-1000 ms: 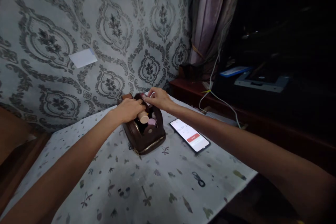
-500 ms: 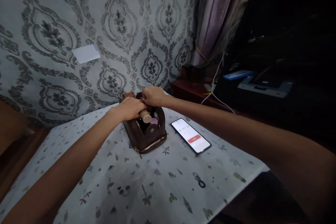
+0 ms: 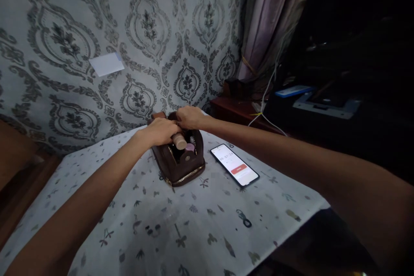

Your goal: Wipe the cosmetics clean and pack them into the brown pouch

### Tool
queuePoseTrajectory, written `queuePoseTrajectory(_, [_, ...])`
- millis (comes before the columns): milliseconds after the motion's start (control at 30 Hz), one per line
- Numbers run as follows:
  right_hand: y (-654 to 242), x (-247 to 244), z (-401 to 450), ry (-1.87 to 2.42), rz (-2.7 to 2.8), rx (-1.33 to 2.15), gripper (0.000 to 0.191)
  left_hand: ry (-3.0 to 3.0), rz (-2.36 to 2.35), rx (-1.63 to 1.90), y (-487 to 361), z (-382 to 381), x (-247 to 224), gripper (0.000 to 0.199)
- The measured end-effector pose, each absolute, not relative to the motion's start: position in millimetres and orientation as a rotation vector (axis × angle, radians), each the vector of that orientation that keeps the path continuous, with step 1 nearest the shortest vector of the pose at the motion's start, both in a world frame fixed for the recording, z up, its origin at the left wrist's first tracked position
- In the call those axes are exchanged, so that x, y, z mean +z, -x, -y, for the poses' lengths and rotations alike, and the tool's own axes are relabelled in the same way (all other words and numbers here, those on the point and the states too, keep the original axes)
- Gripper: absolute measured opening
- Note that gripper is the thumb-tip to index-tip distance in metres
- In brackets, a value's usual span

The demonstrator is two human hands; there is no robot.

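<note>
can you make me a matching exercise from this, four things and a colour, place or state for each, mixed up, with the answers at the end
Things
1. bag
2. phone
3. curtain
4. cylinder

Descriptions
A. pale purple, hanging
B. tan, next to the left hand
C. dark brown, with its top open
D. lying on the patterned tablecloth, screen lit

Right pairs: 1-C, 2-D, 3-A, 4-B
</note>
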State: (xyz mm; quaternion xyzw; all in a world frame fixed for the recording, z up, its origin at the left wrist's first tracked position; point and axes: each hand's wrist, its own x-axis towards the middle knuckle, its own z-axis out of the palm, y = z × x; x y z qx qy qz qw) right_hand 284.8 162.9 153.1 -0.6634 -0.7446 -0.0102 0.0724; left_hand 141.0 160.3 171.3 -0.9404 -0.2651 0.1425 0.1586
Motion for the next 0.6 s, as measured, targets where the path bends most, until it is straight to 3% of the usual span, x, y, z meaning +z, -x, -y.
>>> queuePoseTrajectory(600, [-289, 163, -149, 1.935, 2.467, -0.051, 0.032, 2.648, 0.854, 0.496, -144, -159, 174, 0.043])
